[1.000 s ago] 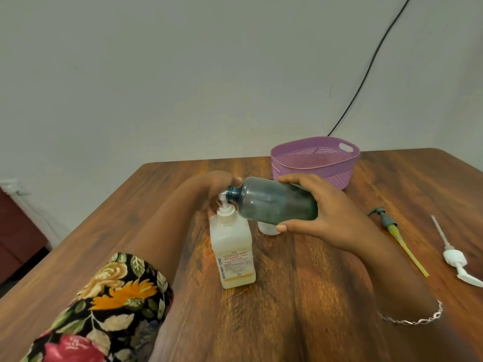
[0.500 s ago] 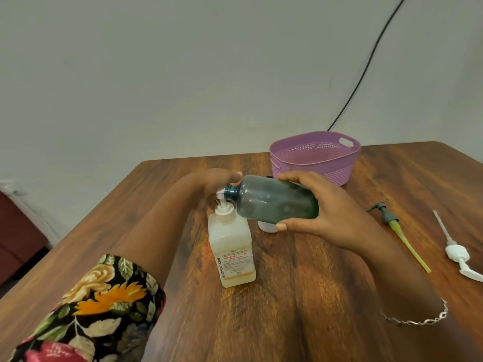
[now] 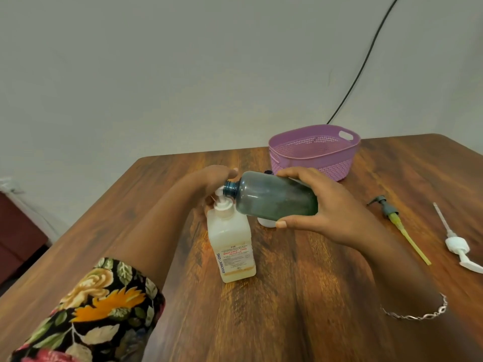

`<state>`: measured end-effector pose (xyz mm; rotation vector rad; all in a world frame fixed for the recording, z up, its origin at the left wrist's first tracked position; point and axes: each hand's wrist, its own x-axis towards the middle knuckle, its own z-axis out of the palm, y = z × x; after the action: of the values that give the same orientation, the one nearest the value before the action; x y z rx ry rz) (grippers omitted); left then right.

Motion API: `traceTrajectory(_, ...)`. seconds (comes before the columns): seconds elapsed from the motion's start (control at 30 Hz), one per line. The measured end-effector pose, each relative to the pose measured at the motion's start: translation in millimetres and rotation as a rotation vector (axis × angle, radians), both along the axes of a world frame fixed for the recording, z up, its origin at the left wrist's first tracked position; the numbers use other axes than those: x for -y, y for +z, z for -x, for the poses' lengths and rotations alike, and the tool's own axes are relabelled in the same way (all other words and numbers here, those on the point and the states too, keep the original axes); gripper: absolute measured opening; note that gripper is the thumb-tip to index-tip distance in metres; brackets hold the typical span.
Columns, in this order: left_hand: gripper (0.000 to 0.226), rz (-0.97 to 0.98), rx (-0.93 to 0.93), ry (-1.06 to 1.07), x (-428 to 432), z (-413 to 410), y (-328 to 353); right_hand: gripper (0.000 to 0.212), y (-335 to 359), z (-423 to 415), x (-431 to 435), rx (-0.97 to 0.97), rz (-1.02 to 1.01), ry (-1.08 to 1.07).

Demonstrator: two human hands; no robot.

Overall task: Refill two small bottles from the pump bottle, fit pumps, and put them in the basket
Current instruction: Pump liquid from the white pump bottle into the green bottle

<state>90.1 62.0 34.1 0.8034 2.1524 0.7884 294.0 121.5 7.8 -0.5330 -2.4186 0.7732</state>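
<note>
Dark green bottle point(image 3: 274, 195) held sideways at the pump bottle point(image 3: 230, 246), mid-table.

The right hand point(image 3: 337, 215) grips the green bottle, mouth against the pump nozzle. The left hand point(image 3: 209, 180) covers the pump head; its finger grip is hidden. A white small bottle point(image 3: 265, 222) stands half hidden behind. The purple basket point(image 3: 326, 165) sits near the table's point(image 3: 313, 296) far edge. A grey pump point(image 3: 389, 210) and a white pump point(image 3: 456, 244) lie right, the white one near the edge.

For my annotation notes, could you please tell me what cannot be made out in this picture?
Head view:
- left hand: fingers mostly hidden behind the neck of the dark bottle.
- white bottle: mostly behind the right hand.
- white pump: spout cut by the right edge.
- pump bottle label: small print too small.
</note>
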Motion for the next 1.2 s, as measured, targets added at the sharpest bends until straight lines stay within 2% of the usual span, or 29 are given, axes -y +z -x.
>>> traceTrajectory(0.1,0.067,0.057,0.087,-0.050,-2,-2,9,0.071,7,0,-2,0.007,-0.006,0.007)
traceTrajectory(0.17,0.061,0.028,0.028,-0.050,-2,-2,6,0.072,8,1,-2,0.020,-0.021,0.005)
traceTrajectory(0.3,0.036,-0.017,-0.159,-0.024,-7,3,-11,0.074,0,2,-2,0.053,-0.041,0.001)
traceTrajectory(0.37,0.036,-0.027,-0.210,-0.009,-7,2,-14,0.075,-4,3,-2,0.059,-0.042,0.001)
traceTrajectory(0.5,0.038,-0.045,-0.140,-0.033,-3,1,-7,0.072,-4,2,-1,0.022,-0.009,0.003)
traceTrajectory(0.57,0.045,0.011,-0.057,-0.068,0,1,2,0.070,0,0,0,0.001,0.011,0.008)
traceTrajectory(0.63,0.041,0.068,-0.037,-0.127,2,-1,10,0.071,5,0,-2,-0.001,0.006,0.010)
traceTrajectory(0.77,0.027,0.010,-0.122,-0.087,-3,0,3,0.073,6,1,-4,0.027,-0.028,0.007)
traceTrajectory(0.93,0.028,-0.015,-0.259,0.002,-9,4,-12,0.076,-2,2,-3,0.051,-0.028,0.009)
traceTrajectory(1.07,0.032,-0.029,-0.138,0.018,-4,1,-6,0.073,-2,1,-1,0.030,0.010,0.011)
traceTrajectory(1.13,0.045,0.023,-0.043,-0.008,0,0,2,0.072,1,0,-2,0.002,0.032,0.010)
traceTrajectory(1.2,0.048,0.068,0.006,-0.045,3,-4,9,0.072,5,0,-3,0.007,0.013,0.006)
